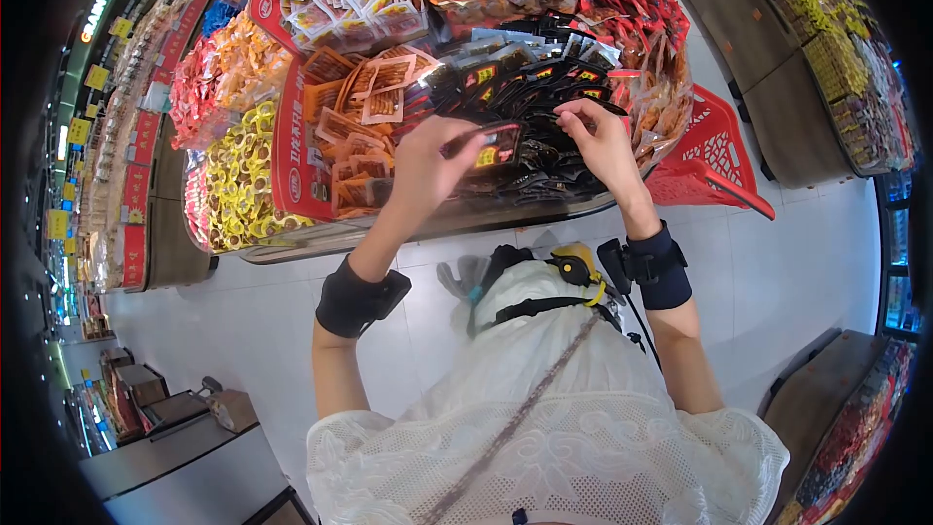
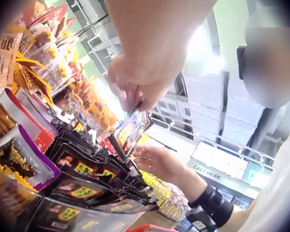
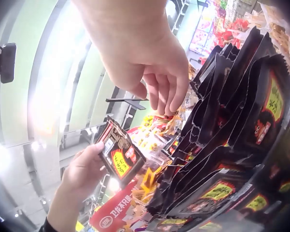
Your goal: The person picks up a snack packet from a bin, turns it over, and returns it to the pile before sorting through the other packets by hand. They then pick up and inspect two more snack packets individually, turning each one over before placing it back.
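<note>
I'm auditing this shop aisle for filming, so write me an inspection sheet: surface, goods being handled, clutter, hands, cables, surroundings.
Surface: display bin, heaped with packaged snacks.
Goods handled: one black snack packet, raised over a pile of black packets.
Clutter: orange snack packets left of the pile.
Left hand: pinches the black snack packet.
Right hand: over the pile; no packet clearly gripped.
Cables: what looks like a thin dark cable below the right wristband.
Surroundings: red shopping basket right of the bin; pale tiled floor.
</note>
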